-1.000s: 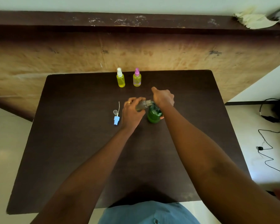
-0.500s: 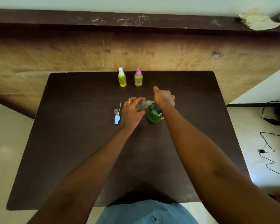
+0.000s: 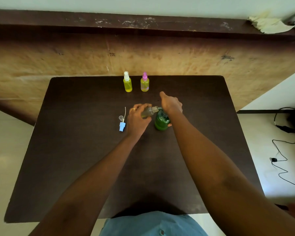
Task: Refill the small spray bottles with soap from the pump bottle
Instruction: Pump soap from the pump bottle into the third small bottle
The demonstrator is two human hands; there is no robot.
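A green pump bottle (image 3: 161, 123) stands near the middle of the dark table (image 3: 75, 150). My right hand (image 3: 171, 103) lies on top of its pump head, the thumb sticking out toward the far side. My left hand (image 3: 137, 119) grips a small clear spray bottle (image 3: 148, 111) without its cap, tilted with its open neck against the pump's spout. The blue spray cap with its dip tube (image 3: 122, 123) lies on the table left of that hand, with a small clear cover (image 3: 121, 118) beside it.
Two capped spray bottles with yellow liquid stand near the far edge: one with a white top (image 3: 127, 82) and one with a pink top (image 3: 144, 82). A worn wooden wall (image 3: 177, 55) rises behind the table. Cables (image 3: 283, 160) trail on the floor at the right.
Both hands keep the same hold on the bottles. Only the camera view has shifted slightly.
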